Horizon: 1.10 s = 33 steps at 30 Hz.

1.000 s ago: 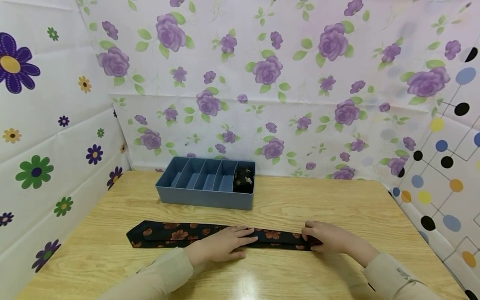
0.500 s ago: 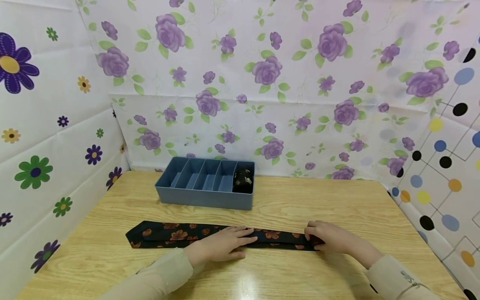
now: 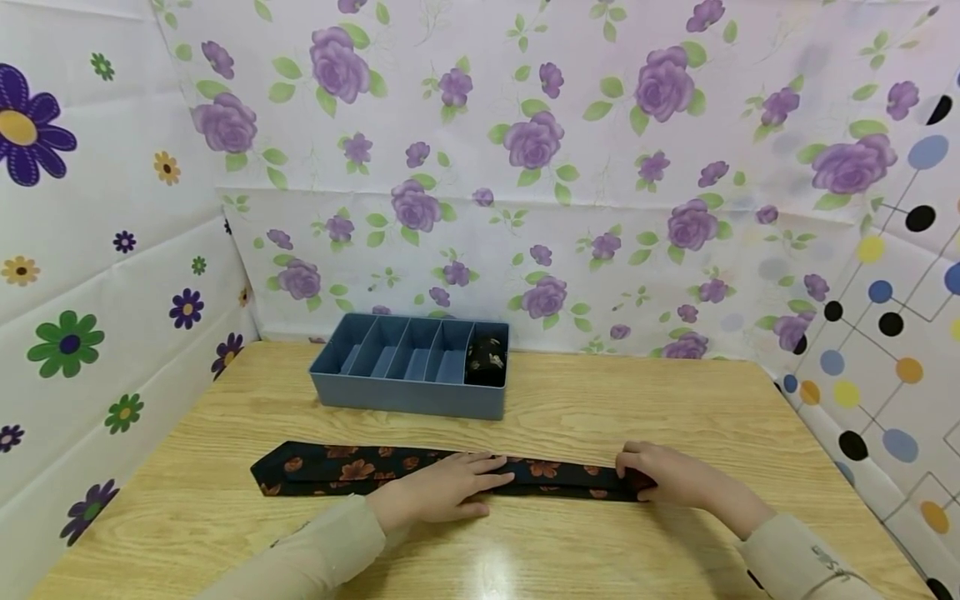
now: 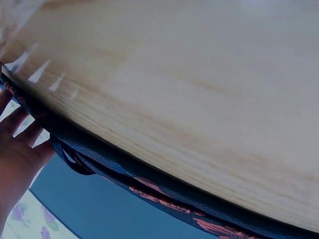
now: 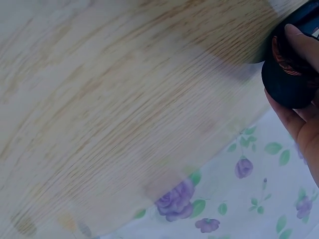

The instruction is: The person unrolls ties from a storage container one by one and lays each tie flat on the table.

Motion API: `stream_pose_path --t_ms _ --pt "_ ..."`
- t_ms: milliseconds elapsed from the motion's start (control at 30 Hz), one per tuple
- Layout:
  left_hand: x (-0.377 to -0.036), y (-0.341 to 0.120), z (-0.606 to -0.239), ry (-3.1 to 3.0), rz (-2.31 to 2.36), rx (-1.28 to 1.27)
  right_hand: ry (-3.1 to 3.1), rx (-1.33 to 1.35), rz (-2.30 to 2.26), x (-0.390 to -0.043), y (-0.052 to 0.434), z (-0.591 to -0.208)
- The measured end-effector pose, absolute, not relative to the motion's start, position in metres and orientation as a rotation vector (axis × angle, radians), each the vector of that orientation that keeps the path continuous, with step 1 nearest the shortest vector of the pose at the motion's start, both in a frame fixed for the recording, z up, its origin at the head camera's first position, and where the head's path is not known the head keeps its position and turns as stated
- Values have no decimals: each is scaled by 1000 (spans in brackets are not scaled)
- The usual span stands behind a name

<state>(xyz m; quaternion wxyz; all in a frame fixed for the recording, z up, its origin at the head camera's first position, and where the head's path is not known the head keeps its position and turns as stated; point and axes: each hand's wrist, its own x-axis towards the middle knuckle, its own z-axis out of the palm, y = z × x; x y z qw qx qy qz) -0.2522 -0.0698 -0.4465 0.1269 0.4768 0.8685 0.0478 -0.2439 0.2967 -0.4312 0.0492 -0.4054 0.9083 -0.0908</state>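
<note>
Rolling appears to be just starting: a black necktie with orange flowers (image 3: pixel 420 471) is lying stretched across the wooden table (image 3: pixel 675 400), and the right hand (image 3: pixel 663 477) is curling its fingers round the tie's narrow end, where the right wrist view is showing a small rolled coil of cloth (image 5: pixel 289 74) pinched under the thumb. The left hand (image 3: pixel 442 490) is lying flat with fingers spread and straight, pressing the middle of the tie onto the table, so the strip is staying taut between the two hands. Judging from this, the roll is barely begun, and the next move is calling for the right hand to keep turning the coil leftward along the strip while the left hand is giving way and keeping the cloth flat and straight. A loose or skewed coil looks like the main risk. Behind the tie, well apart from it, a blue divided organiser box (image 3: pixel 408 400) is standing with five compartments; the rightmost one is holding a dark rolled tie (image 3: pixel 487 358), and the other four are showing only bare blue floors
</note>
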Motion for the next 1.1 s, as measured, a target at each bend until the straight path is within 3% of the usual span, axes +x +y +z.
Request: stream_pose_path --t_ms 1100 --pt "-251 -70 -446 2538 115 1397 2834 -1246 -174 -239 313 -432"
